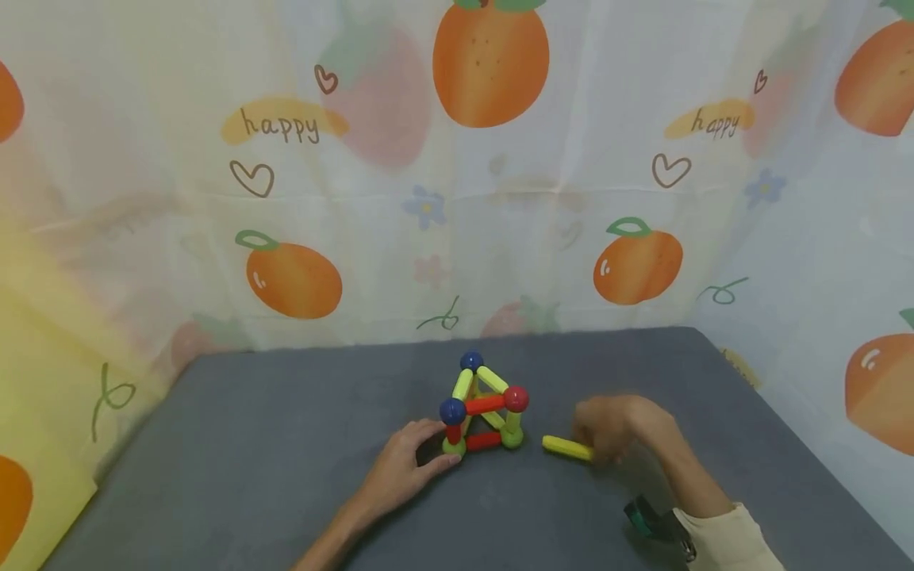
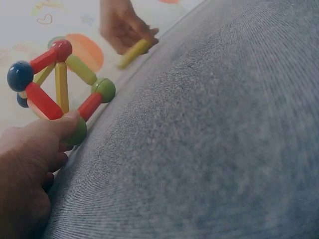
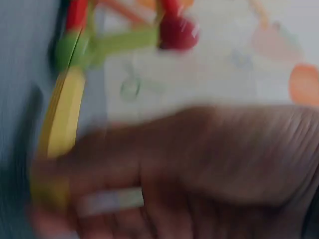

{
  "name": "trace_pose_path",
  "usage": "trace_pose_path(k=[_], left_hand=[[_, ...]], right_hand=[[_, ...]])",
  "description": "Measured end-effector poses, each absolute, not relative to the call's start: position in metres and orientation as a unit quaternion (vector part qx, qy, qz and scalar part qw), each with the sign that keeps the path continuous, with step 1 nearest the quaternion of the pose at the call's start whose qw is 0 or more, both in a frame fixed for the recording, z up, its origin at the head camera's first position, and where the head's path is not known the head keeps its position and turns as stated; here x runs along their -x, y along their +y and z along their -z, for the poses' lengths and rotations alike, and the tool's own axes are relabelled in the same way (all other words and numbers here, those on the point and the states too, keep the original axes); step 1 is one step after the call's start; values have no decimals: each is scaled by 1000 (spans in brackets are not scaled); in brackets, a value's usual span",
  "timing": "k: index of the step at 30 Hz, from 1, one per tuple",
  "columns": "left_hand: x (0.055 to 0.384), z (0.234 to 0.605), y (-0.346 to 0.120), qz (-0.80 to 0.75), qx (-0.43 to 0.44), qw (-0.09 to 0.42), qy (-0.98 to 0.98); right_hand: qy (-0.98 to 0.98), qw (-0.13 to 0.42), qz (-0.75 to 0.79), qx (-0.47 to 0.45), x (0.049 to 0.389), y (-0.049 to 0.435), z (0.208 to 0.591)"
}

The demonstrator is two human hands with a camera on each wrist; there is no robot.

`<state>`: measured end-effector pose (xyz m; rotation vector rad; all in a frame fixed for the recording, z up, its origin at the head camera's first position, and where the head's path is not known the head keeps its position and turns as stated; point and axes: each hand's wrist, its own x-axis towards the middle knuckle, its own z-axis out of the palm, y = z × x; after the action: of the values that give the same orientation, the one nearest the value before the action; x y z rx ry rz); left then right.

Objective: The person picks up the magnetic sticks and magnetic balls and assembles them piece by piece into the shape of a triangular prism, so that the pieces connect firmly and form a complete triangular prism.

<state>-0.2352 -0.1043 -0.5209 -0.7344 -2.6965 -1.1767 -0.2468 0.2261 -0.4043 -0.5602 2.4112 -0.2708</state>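
Note:
A frame of coloured rods and balls stands on the table, with a red rod (image 1: pixel 485 405) along its upper front edge. My left hand (image 1: pixel 400 474) holds its lower left green ball (image 2: pixel 78 133) between thumb and fingers. To the right, a loose yellow rod (image 1: pixel 566 448) is pinched in my right hand (image 1: pixel 623 427). The head view shows a gap between that rod and the lower right green ball (image 1: pixel 511 437). A red ball (image 1: pixel 516 398) tops the right corner; blue balls (image 1: pixel 453 411) sit at the upper left and the peak. The right wrist view is blurred.
Under everything lies a grey table top (image 1: pixel 286 444). Behind it hangs a fruit-printed curtain (image 1: pixel 514 174), which also runs along the right side. A dark strap-like device (image 1: pixel 653 523) is at the right wrist.

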Motion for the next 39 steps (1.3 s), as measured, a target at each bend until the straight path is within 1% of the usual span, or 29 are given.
trace_pose_path(k=[2,3,5,7,11,14,16,20,22,24,27,29,30,31,33,37,39], left_hand=[[234,521,-105,390,240,54,-887],[234,520,-105,389,240,56,-887],[234,519,-105,389,241,61,-887],[234,518,-105,389,242,62,-887],[235,518,-105,390,249,64,-884],[235,518,-105,389,252,66,-883],[235,518,-105,388,254,66,-884],[235,519,-104,385,257,69,-884],[236,520,-104,383,260,71,-884],[236,520,-103,381,263,73,-883],[236,520,-103,380,266,72,-883],[235,521,-103,380,265,69,-884],[235,521,-103,380,263,66,-884],[235,521,-103,378,261,64,-886],[235,522,-103,379,256,57,-888],[237,523,-102,387,244,39,-888],[239,523,-103,397,237,22,-886]], right_hand=[[886,344,142,277,244,212,400],[872,348,162,304,242,204,398],[857,340,194,335,237,188,395],[860,310,206,348,231,174,395],[891,230,204,335,221,159,399],[915,156,169,332,217,154,404],[930,93,126,333,213,150,409],[941,-48,14,336,207,141,423],[939,-101,-29,329,206,138,430],[935,-139,-58,322,206,136,436],[932,-162,-75,315,207,136,442],[934,-152,-71,317,207,137,443],[938,-134,-62,315,207,137,442],[943,-105,-47,312,207,138,440],[954,-23,-11,298,207,140,434],[956,162,50,239,205,146,414],[944,235,67,222,203,153,401]])
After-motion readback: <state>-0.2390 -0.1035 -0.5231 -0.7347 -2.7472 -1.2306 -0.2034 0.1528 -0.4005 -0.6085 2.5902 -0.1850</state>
